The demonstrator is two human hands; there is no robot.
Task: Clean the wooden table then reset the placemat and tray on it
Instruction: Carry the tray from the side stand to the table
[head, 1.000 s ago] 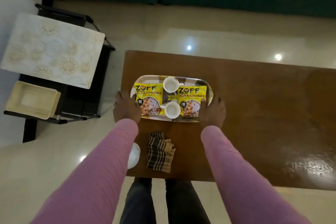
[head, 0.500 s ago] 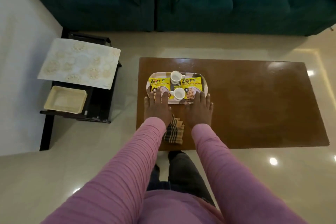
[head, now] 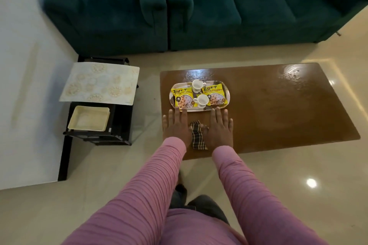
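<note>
A silver tray (head: 227,93) sits on the left part of the brown wooden table (head: 278,109). It carries two yellow snack packets (head: 183,97) and two white cups (head: 201,100). My left hand (head: 176,125) and my right hand (head: 220,125) are spread flat with straight fingers just in front of the tray's near edge, holding nothing. A checked cloth (head: 198,138) lies on the table between them. The pale patterned placemat (head: 101,83) lies on the black side stand (head: 121,125) to the left.
A cream plastic basket (head: 89,118) rests on the stand's lower part. A dark green sofa (head: 219,6) runs along the far side. A white wall (head: 23,85) is at left. Glossy tiled floor (head: 298,175) surrounds the table. Wet streaks shine on the table's far right corner.
My hands have come off the tray's two ends and drawn back to flat, spread positions in front of it. The camera has risen and pulled back, showing the whole table and sofa.
</note>
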